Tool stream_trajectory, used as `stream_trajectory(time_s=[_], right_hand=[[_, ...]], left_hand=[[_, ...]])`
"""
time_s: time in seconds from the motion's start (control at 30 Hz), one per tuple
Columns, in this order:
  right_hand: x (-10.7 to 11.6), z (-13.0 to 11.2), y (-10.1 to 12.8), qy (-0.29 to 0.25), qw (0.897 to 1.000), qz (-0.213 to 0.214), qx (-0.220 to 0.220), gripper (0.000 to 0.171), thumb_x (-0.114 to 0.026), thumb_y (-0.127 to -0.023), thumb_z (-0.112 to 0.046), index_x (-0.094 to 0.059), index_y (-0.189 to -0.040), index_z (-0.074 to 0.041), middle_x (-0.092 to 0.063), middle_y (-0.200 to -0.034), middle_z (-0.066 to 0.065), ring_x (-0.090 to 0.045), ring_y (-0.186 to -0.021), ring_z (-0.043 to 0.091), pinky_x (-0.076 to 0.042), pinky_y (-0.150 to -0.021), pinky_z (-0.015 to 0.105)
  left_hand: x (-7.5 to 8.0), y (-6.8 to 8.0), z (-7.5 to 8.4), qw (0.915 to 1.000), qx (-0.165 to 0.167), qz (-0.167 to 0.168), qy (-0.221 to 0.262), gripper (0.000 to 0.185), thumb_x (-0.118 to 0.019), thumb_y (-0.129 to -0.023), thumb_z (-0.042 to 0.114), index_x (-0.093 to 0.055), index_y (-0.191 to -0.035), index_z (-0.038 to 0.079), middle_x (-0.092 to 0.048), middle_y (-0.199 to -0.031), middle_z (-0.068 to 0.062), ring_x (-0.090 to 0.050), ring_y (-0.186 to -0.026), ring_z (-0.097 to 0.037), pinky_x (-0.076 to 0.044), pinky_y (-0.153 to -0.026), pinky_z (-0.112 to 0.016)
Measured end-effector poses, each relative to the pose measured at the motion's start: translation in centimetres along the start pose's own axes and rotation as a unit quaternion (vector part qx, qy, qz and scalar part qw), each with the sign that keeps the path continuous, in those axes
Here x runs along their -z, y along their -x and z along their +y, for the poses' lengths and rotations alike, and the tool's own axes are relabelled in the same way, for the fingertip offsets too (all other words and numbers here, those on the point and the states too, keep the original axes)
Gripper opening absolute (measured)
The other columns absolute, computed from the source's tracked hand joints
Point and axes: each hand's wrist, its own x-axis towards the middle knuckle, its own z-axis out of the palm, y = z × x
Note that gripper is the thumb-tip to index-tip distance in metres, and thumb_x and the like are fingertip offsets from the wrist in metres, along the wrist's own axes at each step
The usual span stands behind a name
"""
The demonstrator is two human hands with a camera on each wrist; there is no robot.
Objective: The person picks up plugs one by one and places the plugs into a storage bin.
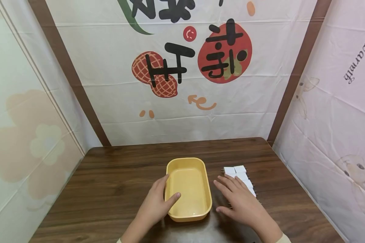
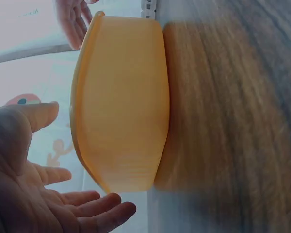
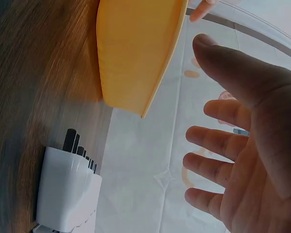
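Note:
A yellow rectangular tub (image 1: pixel 188 216) with rounded corners stands on the table, nothing lying in it. At its left side is my left hand (image 1: pixel 155 204), fingers spread and thumb over the rim in the head view. The left wrist view shows the palm beside the tub's outer wall (image 2: pixel 121 102); contact is unclear. My right hand (image 1: pixel 241 202) hovers to the right of the tub, fingers apart, holding nothing. Partly hidden beneath and beyond it lie several white plugs (image 1: pixel 239 169) in two rows. Dark prongs stick out of the nearest plug (image 3: pixel 63 189) in the right wrist view.
The dark wood-grain table (image 1: pixel 124 168) has rounded far corners. A printed cloth (image 1: pixel 115 101) hangs behind it, and more cloth walls (image 1: pixel 331 135) enclose the left and right sides.

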Motion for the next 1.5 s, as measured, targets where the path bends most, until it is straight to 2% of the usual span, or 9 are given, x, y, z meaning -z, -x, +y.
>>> stream_trajectory(time_s=[0.2,0.43,0.57,0.7,1.0,1.2,1.4,1.5], right_hand=[[-0.2,0.5,0.4,0.010,1.000,-0.008,-0.009,0.084,-0.087,-0.076,-0.050,-0.056,-0.145,-0.012,-0.056,-0.147,0.009,-0.049,-0.140,0.032,-0.036,-0.116,0.058],[-0.2,0.8,0.8,0.011,1.000,-0.012,-0.016,0.079,-0.088,-0.076,-0.046,-0.060,-0.141,-0.011,-0.060,-0.141,0.009,-0.055,-0.132,0.030,-0.040,-0.113,0.056],[-0.4,1.0,1.0,0.011,1.000,-0.004,-0.012,0.077,-0.089,-0.074,-0.043,-0.062,-0.138,-0.011,-0.062,-0.136,0.009,-0.057,-0.125,0.029,-0.044,-0.110,0.052],[-0.6,1.3,1.2,0.014,1.000,0.005,-0.008,0.074,-0.090,-0.073,-0.042,-0.065,-0.135,-0.011,-0.064,-0.131,0.007,-0.059,-0.121,0.027,-0.047,-0.106,0.049],[-1.0,1.7,1.5,0.016,1.000,0.012,-0.014,0.069,-0.093,-0.069,-0.034,-0.068,-0.129,-0.010,-0.067,-0.125,0.007,-0.062,-0.115,0.028,-0.051,-0.099,0.049],[-1.1,1.9,1.7,0.013,0.999,-0.017,-0.034,0.064,-0.092,-0.071,-0.031,-0.069,-0.127,-0.009,-0.067,-0.122,0.006,-0.062,-0.116,0.029,-0.051,-0.099,0.050],[-1.3,2.1,1.9,0.018,0.998,-0.037,-0.048,0.060,-0.092,-0.070,-0.029,-0.071,-0.123,-0.009,-0.067,-0.119,0.006,-0.062,-0.115,0.029,-0.051,-0.098,0.051],[-1.4,2.3,1.9,0.020,0.998,-0.042,-0.052,0.059,-0.092,-0.070,-0.029,-0.071,-0.121,-0.009,-0.067,-0.118,0.007,-0.063,-0.114,0.029,-0.051,-0.097,0.051]], left_hand=[[-0.4,0.0,-0.3,0.9999,0.013,0.002,0.011,0.083,-0.071,-0.093,0.052,-0.038,-0.156,0.010,-0.048,-0.150,-0.021,-0.049,-0.138,-0.040,-0.045,-0.109,-0.060],[-0.6,0.0,-0.6,0.9984,0.040,-0.007,0.041,0.082,-0.072,-0.093,0.052,-0.039,-0.155,0.008,-0.049,-0.150,-0.021,-0.051,-0.136,-0.038,-0.048,-0.106,-0.058],[-0.9,-0.1,-0.9,0.9946,0.046,-0.016,0.092,0.079,-0.074,-0.094,0.045,-0.041,-0.152,0.002,-0.052,-0.144,-0.025,-0.066,-0.115,-0.031,-0.061,-0.086,-0.041],[-1.0,-0.1,-1.2,0.9868,0.065,-0.032,0.145,0.078,-0.073,-0.095,0.042,-0.040,-0.150,-0.002,-0.051,-0.142,-0.028,-0.071,-0.100,-0.023,-0.061,-0.067,-0.026],[-1.1,-0.7,-2.0,0.9862,0.086,-0.013,0.141,0.068,-0.073,-0.096,0.037,-0.048,-0.145,-0.002,-0.063,-0.125,-0.019,-0.065,-0.088,-0.017,-0.057,-0.065,-0.026],[-1.1,-0.8,-2.1,0.9808,0.098,-0.019,0.168,0.062,-0.071,-0.098,0.032,-0.049,-0.143,-0.005,-0.064,-0.114,-0.014,-0.066,-0.081,-0.016,-0.056,-0.059,-0.026],[-1.1,-0.7,-2.2,0.9742,0.115,-0.011,0.194,0.045,-0.066,-0.100,0.021,-0.055,-0.136,-0.004,-0.062,-0.098,-0.009,-0.057,-0.063,-0.015,-0.049,-0.047,-0.025],[-1.1,-0.6,-2.2,0.9700,0.117,-0.008,0.213,0.041,-0.065,-0.101,0.019,-0.056,-0.134,-0.004,-0.063,-0.095,-0.008,-0.054,-0.057,-0.016,-0.048,-0.044,-0.026]])
